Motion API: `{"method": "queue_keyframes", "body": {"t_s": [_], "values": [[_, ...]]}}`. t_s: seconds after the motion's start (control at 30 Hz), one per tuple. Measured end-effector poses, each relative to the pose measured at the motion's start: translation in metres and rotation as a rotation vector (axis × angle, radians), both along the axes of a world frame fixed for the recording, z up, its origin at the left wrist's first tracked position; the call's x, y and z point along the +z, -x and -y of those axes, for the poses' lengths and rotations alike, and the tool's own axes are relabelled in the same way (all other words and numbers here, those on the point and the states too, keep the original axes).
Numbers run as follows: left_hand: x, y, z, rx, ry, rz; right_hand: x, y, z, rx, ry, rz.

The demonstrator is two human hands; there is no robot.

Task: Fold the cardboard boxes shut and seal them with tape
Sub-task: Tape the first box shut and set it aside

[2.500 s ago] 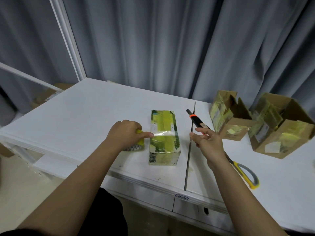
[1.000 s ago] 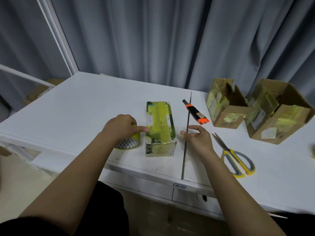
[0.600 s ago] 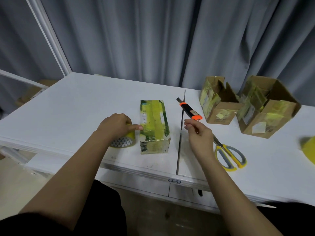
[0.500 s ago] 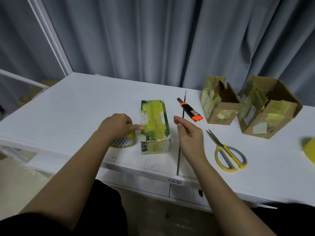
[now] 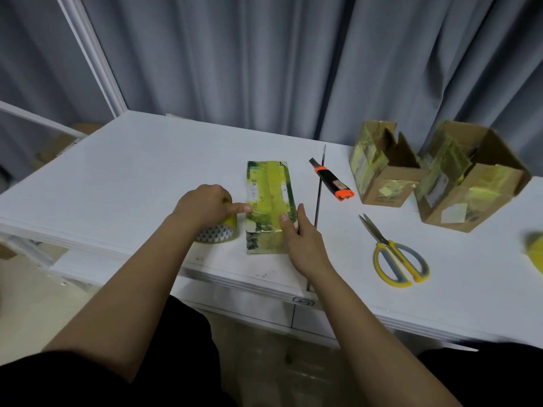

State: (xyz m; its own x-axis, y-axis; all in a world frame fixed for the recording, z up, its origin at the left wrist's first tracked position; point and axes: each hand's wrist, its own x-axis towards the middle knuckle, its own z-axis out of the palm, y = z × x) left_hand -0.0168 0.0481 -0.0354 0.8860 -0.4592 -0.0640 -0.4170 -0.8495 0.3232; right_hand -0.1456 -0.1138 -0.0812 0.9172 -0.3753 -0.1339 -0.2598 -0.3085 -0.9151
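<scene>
- Two hands flank the closed box (image 5: 269, 201) at the table's (image 5: 132, 160) front edge, its long axis running away from the person.
- Left hand (image 5: 205, 205) grips the tape roll (image 5: 219, 232), forefinger touching the box's left edge.
- Right hand (image 5: 302, 240), fingers straight, presses its near-right corner, so it looks better placed to smooth the strip.

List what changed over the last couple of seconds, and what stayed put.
The right hand let go of the utility knife, which now lies on the table beside the open boxes, and moved left onto the taped box, thumb pressing its top near the front edge. The left hand stayed on the tape roll, forefinger at the box's side. Scissors and boxes did not move.
</scene>
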Motion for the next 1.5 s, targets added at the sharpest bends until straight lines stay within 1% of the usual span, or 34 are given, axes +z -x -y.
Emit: {"method": "queue_keyframes", "body": {"t_s": [0.1,0.17,0.2,0.3,0.37,0.4,0.43,0.5,0.6,0.7,0.8,0.83,0.93,0.97,1.0,1.07,1.1,1.13,1.17,1.23,1.3,1.33,1.37,1.4,1.43,1.47,1.5], "values": [[-0.001,0.008,0.000,0.039,0.029,0.010,0.004,-0.011,0.011,0.025,-0.051,-0.025],[-0.002,0.014,-0.001,0.077,0.131,-0.021,0.011,-0.024,0.025,0.068,-0.076,0.008],[-0.003,0.018,-0.001,0.081,0.195,-0.069,0.015,-0.031,0.034,0.077,-0.042,0.033],[-0.005,0.029,0.001,0.035,0.382,-0.336,0.028,-0.055,0.053,-0.020,0.196,0.075],[-0.006,0.037,0.004,0.001,0.510,-0.468,0.034,-0.063,0.055,-0.110,0.437,0.109],[-0.008,0.041,0.006,-0.002,0.547,-0.481,0.036,-0.064,0.052,-0.113,0.534,0.164],[-0.010,0.044,0.008,0.007,0.574,-0.474,0.037,-0.063,0.047,-0.074,0.578,0.229],[-0.014,0.048,0.010,0.041,0.626,-0.442,0.033,-0.055,0.038,0.076,0.614,0.307],[-0.018,0.050,0.009,0.043,0.679,-0.416,0.016,-0.042,0.035,0.261,0.715,0.249],[-0.020,0.052,0.011,0.054,0.751,-0.466,0.013,-0.044,0.045,0.389,0.650,0.152],[-0.018,0.058,0.020,0.051,0.821,-0.516,0.025,-0.060,0.054,0.441,0.553,0.048],[-0.018,0.060,0.023,0.057,0.833,-0.532,0.029,-0.065,0.057,0.459,0.556,0.012],[-0.019,0.062,0.023,0.064,0.829,-0.523,0.030,-0.068,0.062,0.491,0.674,-0.068],[-0.021,0.062,0.022,0.065,0.829,-0.522,0.028,-0.064,0.061,0.465,0.693,-0.036],[-0.022,0.061,0.020,0.073,0.836,-0.526,0.024,-0.056,0.057,0.408,0.672,0.042],[-0.024,0.061,0.019,0.108,0.859,-0.520,0.014,-0.033,0.043,0.199,0.520,0.257],[-0.024,0.061,0.019,0.130,0.866,-0.501,0.008,-0.022,0.034,0.078,0.434,0.338],[-0.024,0.061,0.019,0.152,0.871,-0.476,0.002,-0.011,0.024,-0.012,0.345,0.370],[-0.025,0.061,0.019,0.167,0.872,-0.453,-0.002,-0.002,0.014,-0.051,0.238,0.363],[-0.023,0.060,0.020,0.173,0.866,-0.439,-0.007,0.007,-0.003,-0.020,0.019,0.296],[-0.020,0.056,0.021,0.159,0.834,-0.413,-0.008,0.011,-0.013,0.037,-0.063,0.250],[-0.018,0.053,0.021,0.146,0.821,-0.337,-0.007,0.011,-0.016,0.054,-0.076,0.245],[-0.016,0.048,0.021,0.120,0.795,-0.194,-0.007,0.012,-0.019,0.060,-0.082,0.242],[-0.015,0.041,0.020,0.076,0.736,-0.008,-0.006,0.012,-0.020,0.059,-0.082,0.238],[-0.015,0.033,0.020,0.017,0.636,0.169,-0.005,0.013,-0.021,0.053,-0.075,0.233],[-0.016,0.024,0.020,-0.044,0.505,0.284,-0.005,0.013,-0.022,0.046,-0.065,0.224],[-0.017,0.016,0.020,-0.098,0.353,0.325,-0.005,0.014,-0.022,0.039,-0.060,0.214]]}}
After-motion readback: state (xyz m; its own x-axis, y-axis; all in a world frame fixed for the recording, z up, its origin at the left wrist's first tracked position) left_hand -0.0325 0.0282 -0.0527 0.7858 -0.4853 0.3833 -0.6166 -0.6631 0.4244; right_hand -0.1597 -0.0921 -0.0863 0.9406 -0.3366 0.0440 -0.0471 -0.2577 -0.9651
